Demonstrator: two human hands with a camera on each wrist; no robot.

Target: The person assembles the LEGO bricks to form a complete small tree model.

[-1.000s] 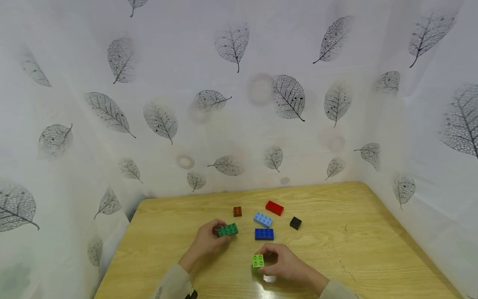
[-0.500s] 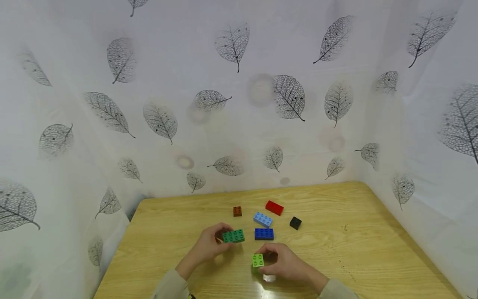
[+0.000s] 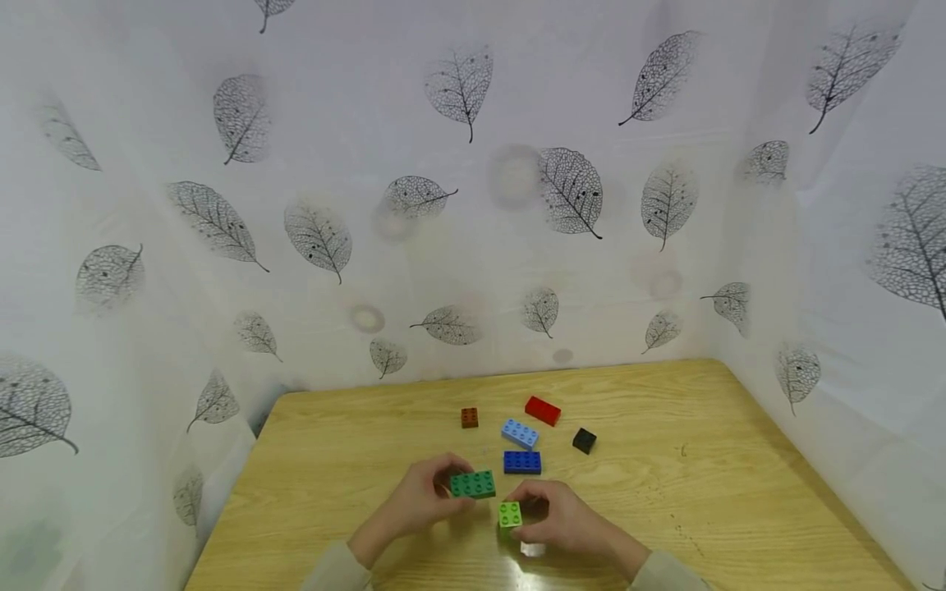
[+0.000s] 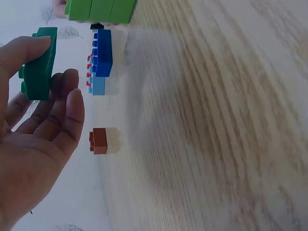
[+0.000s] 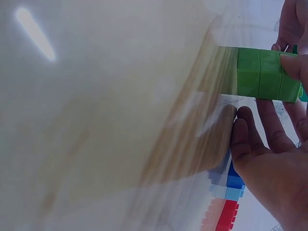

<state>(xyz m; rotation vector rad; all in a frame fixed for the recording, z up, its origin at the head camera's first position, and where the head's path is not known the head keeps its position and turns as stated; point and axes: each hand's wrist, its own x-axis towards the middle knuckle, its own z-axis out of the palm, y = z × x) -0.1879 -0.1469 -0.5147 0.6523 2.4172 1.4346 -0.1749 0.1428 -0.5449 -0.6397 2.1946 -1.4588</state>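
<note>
My left hand pinches a dark green toy building brick between thumb and fingers, above the table. In the left wrist view the green brick is tilted and off the tabletop. My right hand grips a light green stack of bricks by its top. The right wrist view shows this light green stack as several layers standing on the table, the thumb on the uppermost one. The dark green brick is just left of and behind the stack, apart from it in the head view.
Beyond the hands on the wooden table lie a dark blue brick, a light blue brick, a red brick, a small brown brick and a small black brick. Leaf-print curtains surround the table.
My left hand has carried the dark green brick right and toward me, closer to the light green stack. The right hand and the other bricks have stayed put.
</note>
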